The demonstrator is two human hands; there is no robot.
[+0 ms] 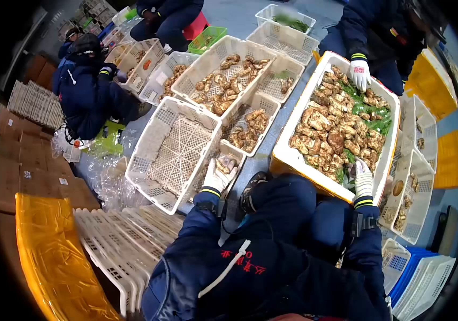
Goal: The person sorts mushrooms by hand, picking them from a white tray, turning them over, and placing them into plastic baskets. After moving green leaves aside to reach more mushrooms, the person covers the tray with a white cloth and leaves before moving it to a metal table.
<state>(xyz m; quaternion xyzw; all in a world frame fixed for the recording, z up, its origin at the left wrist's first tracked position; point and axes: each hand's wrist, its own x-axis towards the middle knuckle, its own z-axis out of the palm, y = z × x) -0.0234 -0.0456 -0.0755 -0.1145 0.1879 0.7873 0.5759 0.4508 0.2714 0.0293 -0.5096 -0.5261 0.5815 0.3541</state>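
Observation:
My left hand [219, 175], in a white glove, is over a small white basket [238, 156] that is partly hidden. Its fingers are apart, with brownish mushrooms beneath and beside them. My right hand [363, 179], gloved too, reaches inside the near right corner of a white foam box [286, 135]. Its fingers are curled round a mushroom at the edge of the pile, mostly hidden by the glove. Thick, soil-marked mushrooms [336, 140] fill the box, with green leaves [380, 124] among them.
A co-worker's gloved hand [360, 74] touches the pile from the far side. Left of the box stand a big crate [167, 155] and a basket of mushrooms [250, 128]. Stacked crates [127, 230] and a yellow-wrapped block [57, 257] flank my left. More baskets [412, 200] stand right.

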